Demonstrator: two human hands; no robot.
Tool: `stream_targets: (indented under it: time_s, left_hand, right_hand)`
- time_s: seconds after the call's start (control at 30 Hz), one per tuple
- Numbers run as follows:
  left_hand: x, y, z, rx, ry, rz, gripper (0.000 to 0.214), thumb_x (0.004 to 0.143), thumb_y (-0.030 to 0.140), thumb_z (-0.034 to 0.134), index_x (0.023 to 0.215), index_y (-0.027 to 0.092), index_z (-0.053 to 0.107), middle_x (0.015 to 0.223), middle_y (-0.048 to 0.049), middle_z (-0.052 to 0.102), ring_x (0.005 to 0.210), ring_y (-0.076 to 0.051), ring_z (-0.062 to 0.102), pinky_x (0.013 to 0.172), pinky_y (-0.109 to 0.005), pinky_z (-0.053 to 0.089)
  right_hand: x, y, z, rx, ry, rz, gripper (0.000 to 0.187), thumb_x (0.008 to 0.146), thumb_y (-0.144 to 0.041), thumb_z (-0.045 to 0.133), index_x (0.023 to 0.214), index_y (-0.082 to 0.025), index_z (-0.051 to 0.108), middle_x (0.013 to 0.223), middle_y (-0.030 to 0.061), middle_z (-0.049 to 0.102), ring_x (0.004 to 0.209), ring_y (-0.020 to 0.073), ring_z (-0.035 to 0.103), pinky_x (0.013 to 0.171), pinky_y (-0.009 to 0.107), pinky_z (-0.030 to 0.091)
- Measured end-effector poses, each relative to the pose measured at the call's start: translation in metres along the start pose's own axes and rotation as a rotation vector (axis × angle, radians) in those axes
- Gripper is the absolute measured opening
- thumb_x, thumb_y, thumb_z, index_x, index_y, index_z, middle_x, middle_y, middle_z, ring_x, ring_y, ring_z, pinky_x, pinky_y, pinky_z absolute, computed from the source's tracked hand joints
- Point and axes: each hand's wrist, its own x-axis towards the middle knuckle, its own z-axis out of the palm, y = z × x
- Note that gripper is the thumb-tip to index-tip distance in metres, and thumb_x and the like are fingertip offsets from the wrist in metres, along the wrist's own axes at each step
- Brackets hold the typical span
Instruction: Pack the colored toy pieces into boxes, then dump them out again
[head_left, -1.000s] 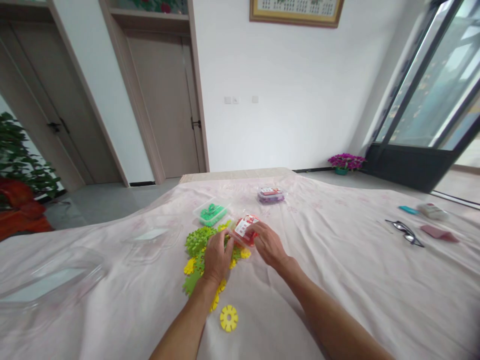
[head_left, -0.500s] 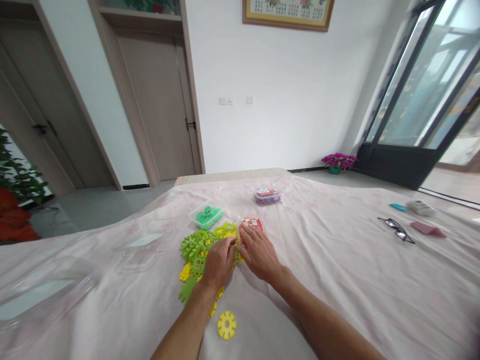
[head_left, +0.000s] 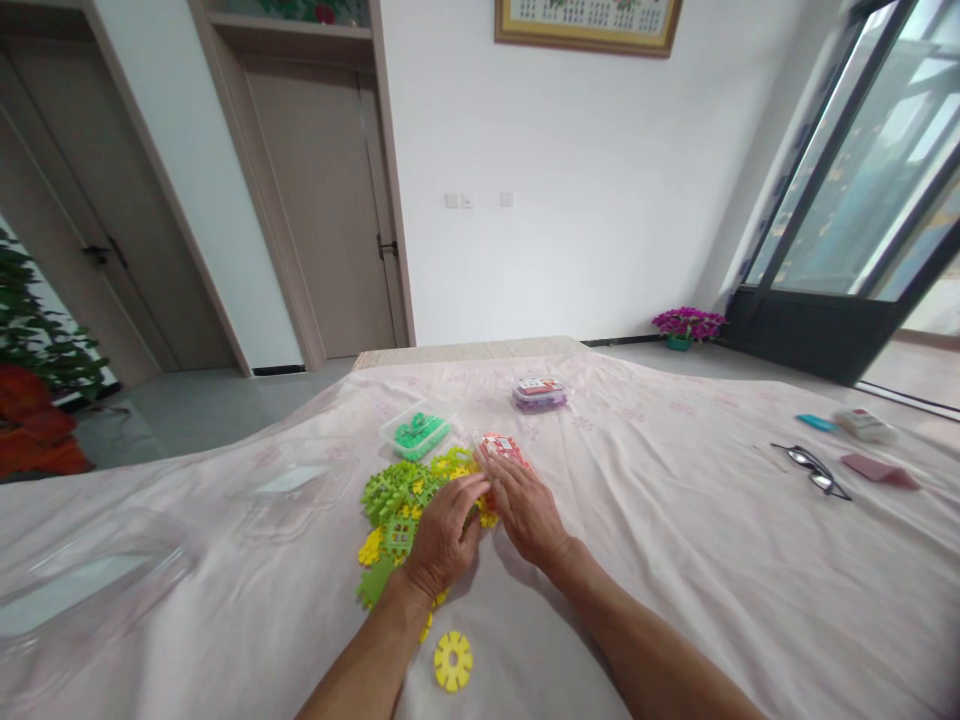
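Note:
A pile of green and yellow interlocking plastic pieces (head_left: 397,492) lies on the pink cloth (head_left: 675,560). My left hand (head_left: 444,535) rests flat on the right part of that pile, fingers stretched out. My right hand (head_left: 525,503) lies flat beside it, its fingertips touching a small clear box of red pieces (head_left: 502,448) with a red and white label. The two hands almost touch. A single yellow round piece (head_left: 453,660) sits apart, near my left forearm.
A clear box of green pieces (head_left: 415,432) and a box of purple pieces (head_left: 538,392) stand further back. Clear lids or trays (head_left: 294,487) lie to the left. Glasses (head_left: 810,466), a dark red wallet (head_left: 870,468) and small items lie at the far right.
A second ago both hands held the red box lifted above the pile. It now rests on the cloth, and both hands have flattened out, the left one onto the pile.

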Motion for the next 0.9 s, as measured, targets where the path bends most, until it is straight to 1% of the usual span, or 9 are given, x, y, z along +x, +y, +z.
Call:
stream_targets:
  time_s: [0.2,0.3,0.5,0.53,0.6,0.67,0.77,0.83,0.9]
  left_hand:
    - [0.0,0.003,-0.001,0.073,-0.031,0.059,0.057,0.085,0.004,0.042,0.139,0.022,0.043,0.139,-0.0121,0.053,0.132,-0.024,0.048,0.11,-0.046,0.043]
    - [0.0,0.003,0.0,0.167,0.0,0.087,0.055,0.086,0.004,0.042,0.138,0.023,0.044,0.138,-0.0125,0.053,0.129,-0.024,0.05,0.107,-0.046,0.045]
    - [0.0,0.009,0.002,0.352,0.11,0.1,0.033,0.09,0.009,0.047,0.12,0.021,0.057,0.127,-0.0131,0.057,0.119,-0.025,0.054,0.1,-0.043,0.048]
    - [0.0,0.011,0.002,0.366,0.103,0.095,0.029,0.091,0.01,0.048,0.116,0.02,0.058,0.126,-0.0131,0.058,0.117,-0.025,0.055,0.099,-0.043,0.048]
    - [0.001,0.014,0.003,0.366,0.041,0.09,0.022,0.091,0.013,0.049,0.108,0.02,0.06,0.12,-0.0117,0.06,0.114,-0.026,0.055,0.097,-0.044,0.048]
    - [0.002,0.016,0.003,0.345,-0.04,0.077,0.014,0.09,0.015,0.051,0.098,0.021,0.061,0.109,-0.0093,0.063,0.108,-0.026,0.056,0.095,-0.044,0.049]
    - [0.002,0.016,0.002,0.317,-0.079,0.045,0.008,0.089,0.015,0.052,0.088,0.021,0.058,0.095,-0.0073,0.063,0.101,-0.026,0.056,0.094,-0.045,0.049]
    - [0.002,0.016,0.002,0.295,-0.082,0.037,0.009,0.086,0.013,0.053,0.087,0.021,0.058,0.096,-0.0075,0.062,0.102,-0.027,0.055,0.096,-0.046,0.048]
    - [0.002,0.019,0.001,0.267,-0.108,0.041,0.016,0.081,0.009,0.054,0.091,0.021,0.058,0.101,-0.0076,0.062,0.108,-0.028,0.054,0.1,-0.048,0.046]
  right_hand:
    - [0.001,-0.003,-0.002,0.157,0.068,0.031,0.044,0.103,-0.024,0.03,0.141,-0.019,0.052,0.138,0.0093,0.059,0.13,0.022,0.053,0.111,0.044,0.044]
    - [0.002,-0.005,-0.005,0.225,0.092,0.036,0.044,0.103,-0.026,0.03,0.14,-0.022,0.053,0.137,0.008,0.06,0.129,0.0217,0.054,0.11,0.043,0.045]
    - [0.001,-0.007,-0.003,0.236,0.082,0.002,0.041,0.103,-0.028,0.033,0.133,-0.019,0.059,0.13,0.0089,0.065,0.122,0.0207,0.06,0.106,0.041,0.049]
    - [0.001,-0.007,-0.003,0.227,0.083,0.0,0.04,0.103,-0.028,0.033,0.132,-0.019,0.059,0.129,0.0087,0.066,0.121,0.0205,0.061,0.105,0.04,0.05]
    - [0.004,-0.005,-0.004,0.212,0.101,0.017,0.039,0.103,-0.029,0.034,0.131,-0.021,0.06,0.126,0.0076,0.068,0.117,0.0201,0.063,0.103,0.039,0.051]
    - [0.008,-0.001,-0.01,0.205,0.171,0.091,0.038,0.103,-0.03,0.035,0.129,-0.022,0.061,0.122,0.0068,0.07,0.113,0.0202,0.065,0.1,0.038,0.052]
    - [0.016,0.017,-0.023,0.238,0.376,0.265,0.038,0.102,-0.036,0.036,0.123,-0.021,0.064,0.117,0.0079,0.072,0.109,0.0212,0.067,0.099,0.038,0.052]
    - [0.017,0.034,-0.029,0.282,0.505,0.378,0.041,0.102,-0.041,0.035,0.119,-0.02,0.064,0.114,0.0087,0.073,0.108,0.0218,0.067,0.099,0.039,0.05]
    - [0.013,0.055,-0.03,0.326,0.581,0.53,0.046,0.101,-0.048,0.033,0.119,-0.018,0.064,0.108,0.0093,0.075,0.098,0.0219,0.069,0.091,0.038,0.053]
